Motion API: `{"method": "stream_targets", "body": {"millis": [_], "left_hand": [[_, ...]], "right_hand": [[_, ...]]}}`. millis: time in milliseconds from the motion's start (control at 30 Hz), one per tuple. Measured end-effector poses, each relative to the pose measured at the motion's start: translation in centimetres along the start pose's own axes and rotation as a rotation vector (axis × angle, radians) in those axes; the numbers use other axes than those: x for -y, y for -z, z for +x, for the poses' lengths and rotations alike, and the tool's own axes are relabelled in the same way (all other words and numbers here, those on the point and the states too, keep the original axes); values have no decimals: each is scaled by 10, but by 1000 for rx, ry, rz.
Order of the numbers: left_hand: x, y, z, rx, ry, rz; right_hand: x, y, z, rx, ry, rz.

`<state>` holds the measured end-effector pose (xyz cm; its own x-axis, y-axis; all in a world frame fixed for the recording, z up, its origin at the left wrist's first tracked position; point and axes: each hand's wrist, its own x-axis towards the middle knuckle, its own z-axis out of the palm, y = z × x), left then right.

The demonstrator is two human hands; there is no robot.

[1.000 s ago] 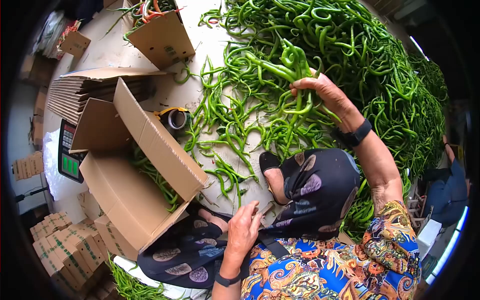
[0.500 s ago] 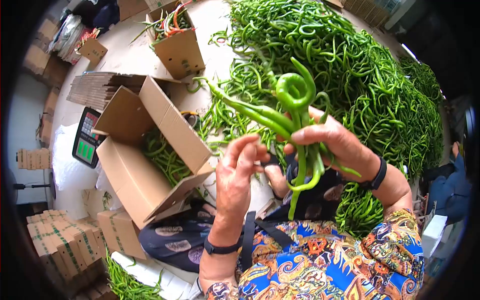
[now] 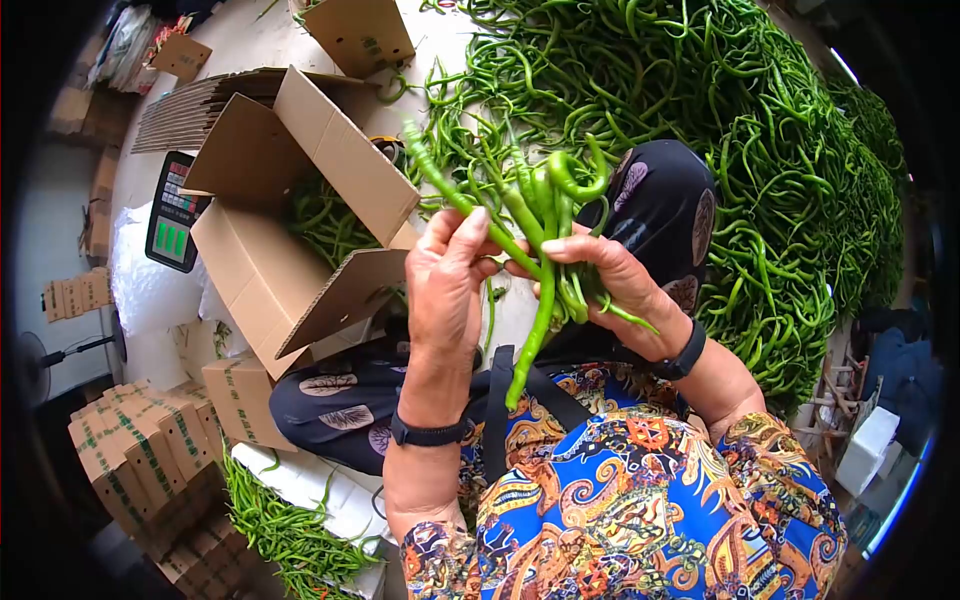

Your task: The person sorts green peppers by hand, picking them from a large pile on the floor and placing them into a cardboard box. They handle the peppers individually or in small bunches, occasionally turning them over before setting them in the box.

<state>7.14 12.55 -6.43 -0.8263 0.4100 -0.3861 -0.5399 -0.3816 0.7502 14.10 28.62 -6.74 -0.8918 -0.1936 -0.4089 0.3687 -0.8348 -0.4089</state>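
A bunch of long green chili peppers point(image 3: 548, 200) is gripped by my right hand point(image 3: 635, 295), its fingers wrapped round the middle. One pepper in the bunch curls at its tip, and another hangs down toward my lap. My left hand point(image 3: 445, 290) is closed on a long green chili pepper point(image 3: 430, 172), pinched between thumb and fingers; its lower end crosses in front of the bunch. To the left of my hands stands an open cardboard box point(image 3: 245, 275) with green peppers point(image 3: 330, 228) inside. A large pile of green peppers point(image 3: 780, 170) spreads on the floor to the right.
A scale display point(image 3: 175, 215) stands left of the open box, beside clear plastic bags point(image 3: 155, 290). Flattened cartons point(image 3: 190, 110) lie behind it. Stacked cardboard boxes point(image 3: 140, 450) fill the lower left, near more peppers point(image 3: 290, 530). My bent knee point(image 3: 665, 190) rises beside the pile.
My left hand has risen and closed on a pepper at the bunch's left side. My right hand and the bunch have moved lower and left in view. The camera view has shifted.
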Motion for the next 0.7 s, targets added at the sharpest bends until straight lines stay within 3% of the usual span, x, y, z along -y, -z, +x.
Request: {"method": "stream_targets", "body": {"millis": [133, 267, 433, 600, 700], "left_hand": [[-4, 16, -12, -159, -107, 88], [-15, 18, -24, -280, -185, 111], [-30, 28, -38, -287, -325, -17], [-36, 33, -56, -247, -262, -26], [-62, 41, -68, -304, -322, 157]], "right_hand": [[-7, 23, 6, -69, -28, 133], [-5, 9, -1, -4, -16, 50], [-2, 25, -7, -22, -36, 88], [-6, 33, -1, -1, -24, 142], [-10, 32, 1, 26, -48, 160]]}}
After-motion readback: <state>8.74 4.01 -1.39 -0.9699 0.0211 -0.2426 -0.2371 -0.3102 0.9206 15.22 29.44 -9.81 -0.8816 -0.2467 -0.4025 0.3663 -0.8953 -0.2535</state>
